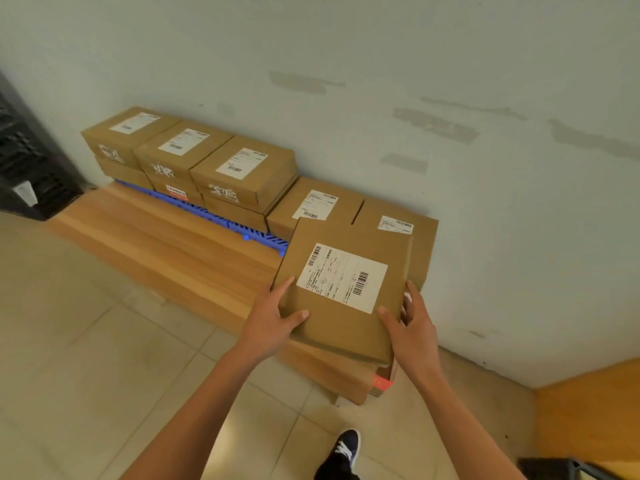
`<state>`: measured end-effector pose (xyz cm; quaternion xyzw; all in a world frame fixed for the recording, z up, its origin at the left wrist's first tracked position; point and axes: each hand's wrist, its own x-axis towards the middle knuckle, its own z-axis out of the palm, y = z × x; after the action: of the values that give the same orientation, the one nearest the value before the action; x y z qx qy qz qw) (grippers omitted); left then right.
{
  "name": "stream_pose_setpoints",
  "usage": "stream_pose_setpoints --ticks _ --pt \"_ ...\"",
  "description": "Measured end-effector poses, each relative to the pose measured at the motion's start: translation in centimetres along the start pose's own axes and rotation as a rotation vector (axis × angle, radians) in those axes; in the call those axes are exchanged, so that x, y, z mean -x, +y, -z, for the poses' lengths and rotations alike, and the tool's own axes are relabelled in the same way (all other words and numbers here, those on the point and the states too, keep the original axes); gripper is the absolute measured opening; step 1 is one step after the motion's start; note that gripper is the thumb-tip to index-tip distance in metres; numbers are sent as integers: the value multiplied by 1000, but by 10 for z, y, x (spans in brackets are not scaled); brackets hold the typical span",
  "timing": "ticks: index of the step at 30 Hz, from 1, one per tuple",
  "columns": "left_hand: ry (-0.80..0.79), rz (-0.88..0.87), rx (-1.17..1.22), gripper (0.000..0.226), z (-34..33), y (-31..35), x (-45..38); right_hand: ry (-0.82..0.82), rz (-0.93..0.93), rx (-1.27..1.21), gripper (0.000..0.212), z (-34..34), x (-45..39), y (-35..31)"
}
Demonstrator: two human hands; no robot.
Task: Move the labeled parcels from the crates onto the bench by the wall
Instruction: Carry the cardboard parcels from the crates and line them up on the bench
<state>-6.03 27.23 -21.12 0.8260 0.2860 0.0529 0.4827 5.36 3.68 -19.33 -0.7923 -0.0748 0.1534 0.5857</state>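
Both hands are on a flat brown parcel (341, 289), white shipping label with barcodes facing up, and it sits over the near end of the wooden bench (166, 247) by the wall (381, 81). Whether its underside touches the bench or the carton beneath cannot be told from this angle. The left hand (273, 317) grips the parcel's left edge, thumb curled over the top face and fingers running up the side. The right hand (412, 323) grips the right edge the same way, thumb on top near the label, fingers wrapped round the side. Just under the parcel's near corner pokes another carton (382, 379) with a red patch on its end.

Beyond the held parcel, two labelled boxes (313, 206) (398, 226) sit side by side against the wall, touching each other. Further left, three more labelled boxes (242, 168) line up in a row on top of a lower layer of cartons, all resting on a blue plastic pallet (221, 216) that lies on the bench. At far left stands a dark slatted crate (27, 161). The floor (86, 358) is pale tile, and a dark sneaker (346, 448) shows at the bottom. An orange-yellow panel (588, 410) fills the lower right corner.
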Motion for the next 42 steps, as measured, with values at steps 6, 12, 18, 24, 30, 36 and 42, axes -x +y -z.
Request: stream_pose_setpoints --ticks 6,12,18,24,30,36,42 --pt "-30 -67 -156 74 13 15 -97 110 -54 -40 68 -40 -75 5" --pt "20 -162 -402 57 20 28 -183 190 -173 -131 56 -81 -141 -1" --pt "50 -305 -530 43 14 17 -215 346 -177 -94 56 -110 -183 -6" --pt "-198 -388 -582 47 14 2 -249 472 -224 -54 54 -151 -213 -4" --pt "-303 -446 -570 73 39 -6 -303 455 -258 -53 56 -187 -198 -11" --pt "-312 -507 -765 82 66 -3 -351 311 -226 114 70 -224 -180 -20" --pt "-300 -666 -832 91 84 4 -369 418 69 493 53 -234 -185 -35"
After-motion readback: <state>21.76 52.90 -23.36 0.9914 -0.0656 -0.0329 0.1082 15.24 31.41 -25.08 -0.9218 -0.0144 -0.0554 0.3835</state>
